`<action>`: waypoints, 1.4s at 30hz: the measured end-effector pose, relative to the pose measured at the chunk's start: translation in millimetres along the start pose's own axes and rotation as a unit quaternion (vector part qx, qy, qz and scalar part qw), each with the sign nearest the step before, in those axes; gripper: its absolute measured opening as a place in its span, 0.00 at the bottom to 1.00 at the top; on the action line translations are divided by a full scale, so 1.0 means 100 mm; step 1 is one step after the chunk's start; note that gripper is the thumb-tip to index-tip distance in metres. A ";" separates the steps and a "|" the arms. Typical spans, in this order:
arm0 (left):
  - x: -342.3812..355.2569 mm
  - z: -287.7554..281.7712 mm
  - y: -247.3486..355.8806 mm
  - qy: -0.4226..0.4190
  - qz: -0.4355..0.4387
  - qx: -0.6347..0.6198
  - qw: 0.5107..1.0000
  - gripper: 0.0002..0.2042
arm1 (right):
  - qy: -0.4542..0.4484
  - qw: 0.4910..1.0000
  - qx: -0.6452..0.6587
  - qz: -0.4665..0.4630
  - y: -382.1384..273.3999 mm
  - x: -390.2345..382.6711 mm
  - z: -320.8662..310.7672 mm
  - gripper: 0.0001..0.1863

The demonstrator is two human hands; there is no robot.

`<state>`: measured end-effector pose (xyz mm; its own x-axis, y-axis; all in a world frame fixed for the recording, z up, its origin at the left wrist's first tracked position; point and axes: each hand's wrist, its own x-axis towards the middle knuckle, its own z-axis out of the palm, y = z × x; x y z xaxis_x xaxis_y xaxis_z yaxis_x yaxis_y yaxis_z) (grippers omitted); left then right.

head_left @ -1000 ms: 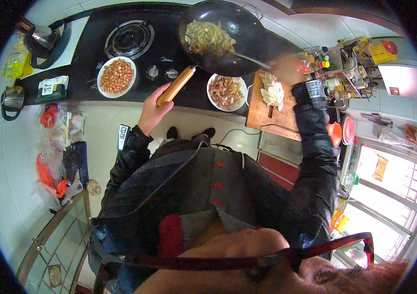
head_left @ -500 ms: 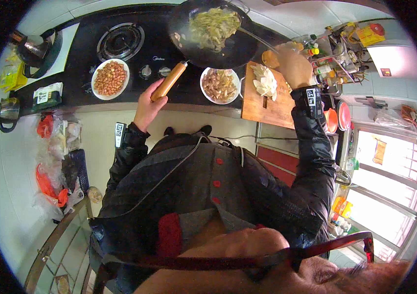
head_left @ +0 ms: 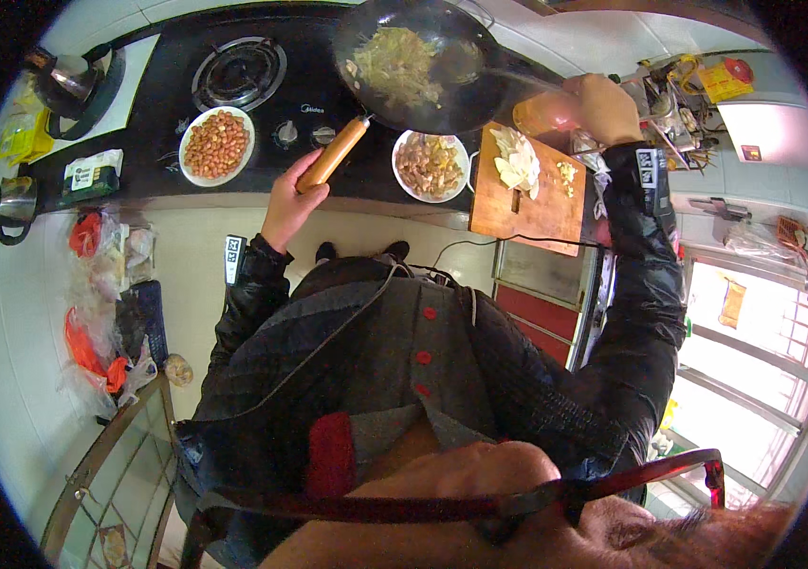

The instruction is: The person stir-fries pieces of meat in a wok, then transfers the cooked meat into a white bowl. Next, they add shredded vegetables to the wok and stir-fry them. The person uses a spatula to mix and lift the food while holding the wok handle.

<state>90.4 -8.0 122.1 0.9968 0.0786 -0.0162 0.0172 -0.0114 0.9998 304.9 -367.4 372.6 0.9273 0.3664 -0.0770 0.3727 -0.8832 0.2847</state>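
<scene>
A dark wok (head_left: 451,114) sits at the back of the stove, with pale green and yellowish sliced food (head_left: 396,64) heaped in its left half. My left hand (head_left: 292,201) is closed around its wooden handle (head_left: 333,156). To the right of the wok, my right hand (head_left: 605,106) grips the end of a long-handled cooking utensil (head_left: 529,80). That tool reaches over the wok's right rim, and motion blurs its head. In front of the wok stands a white bowl of sliced meat (head_left: 428,169).
A wooden cutting board (head_left: 508,216) bears white slices (head_left: 518,163) and chopped bits (head_left: 568,176). On the left are a plate of peanuts (head_left: 217,145), an unused burner (head_left: 239,74) and a kettle (head_left: 72,81). Bottles and a rack (head_left: 670,114) crowd the right wall.
My right hand has moved right, pulling the utensil with it toward the wok's right side. More of the cutting board shows. My left hand keeps its hold on the handle.
</scene>
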 end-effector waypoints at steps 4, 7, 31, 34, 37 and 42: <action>0.00 0.01 0.09 -0.001 -0.016 0.025 1.000 0.27 | -0.075 0.997 0.008 -0.035 0.39 0.19 0.09 0.13; -0.02 0.03 0.14 0.002 -0.062 -0.013 0.998 0.27 | -0.207 0.975 0.070 -0.037 0.48 0.39 0.40 0.13; -0.01 0.05 0.09 0.007 -0.025 -0.013 1.000 0.28 | 0.123 0.992 0.012 -0.022 -0.06 -0.10 0.54 0.11; -0.02 0.04 0.10 0.001 -0.025 -0.017 1.000 0.28 | 0.030 0.999 0.007 -0.011 -0.02 0.00 0.27 0.14; -0.02 0.02 0.11 -0.007 -0.033 -0.023 0.999 0.28 | -0.022 1.000 -0.007 -0.017 0.11 0.15 0.01 0.13; -0.01 0.03 0.11 0.003 -0.026 -0.006 1.000 0.28 | -0.248 0.965 0.067 -0.053 0.29 0.53 0.18 0.14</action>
<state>90.2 -10.9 132.7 0.9940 0.0849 -0.0686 0.0684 0.0049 0.9976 365.0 -378.8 359.5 0.7750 0.3009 -0.5557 0.4362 -0.8910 0.1260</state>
